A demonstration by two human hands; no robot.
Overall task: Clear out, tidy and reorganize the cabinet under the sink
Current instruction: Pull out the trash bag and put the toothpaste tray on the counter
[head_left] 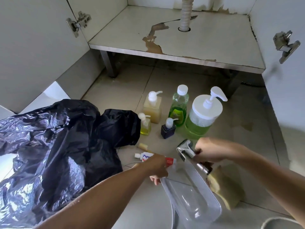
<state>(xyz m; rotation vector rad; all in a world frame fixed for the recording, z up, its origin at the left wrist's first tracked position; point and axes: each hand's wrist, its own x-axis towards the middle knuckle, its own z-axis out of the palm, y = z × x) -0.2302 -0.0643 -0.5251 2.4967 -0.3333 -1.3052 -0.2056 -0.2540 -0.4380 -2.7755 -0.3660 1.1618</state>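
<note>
Head view, looking down at the floor [132, 83] in front of the cabinet [181, 42] under the sink. Both cabinet doors are standing open, and the cabinet shelf is lying bare, its surface peeling in brown patches around the white corrugated drain hose [186, 14] that is passing down through a hole near the shelf's back edge.

The right hand [208, 152] is gripping a chrome tap fitting [185, 148], its fingers curled round the metal. The left hand [158, 166] is reaching down to the rim of a clear plastic container [194, 200]; its fingers are touching the rim, but whether they are clenching it cannot be told. A yellow sponge [226, 185] is lying just beside the container, on its right.

A toothpaste tube [145, 157] is lying on the floor, partly hidden behind the left hand, with a small pale stick-like item [143, 147] near it. Five bottles are standing upright in a group nearer the shelf's front edge: a square pump bottle of amber liquid [151, 108], a small yellow pump bottle [145, 124], a small dark pump bottle [168, 128], a green bottle with a white screw cap [179, 106], and a large round pump dispenser of green liquid [203, 116]. A crumpled black rubbish bag [57, 146] is spreading across the floor on the left, touching the small yellow bottle.
</note>
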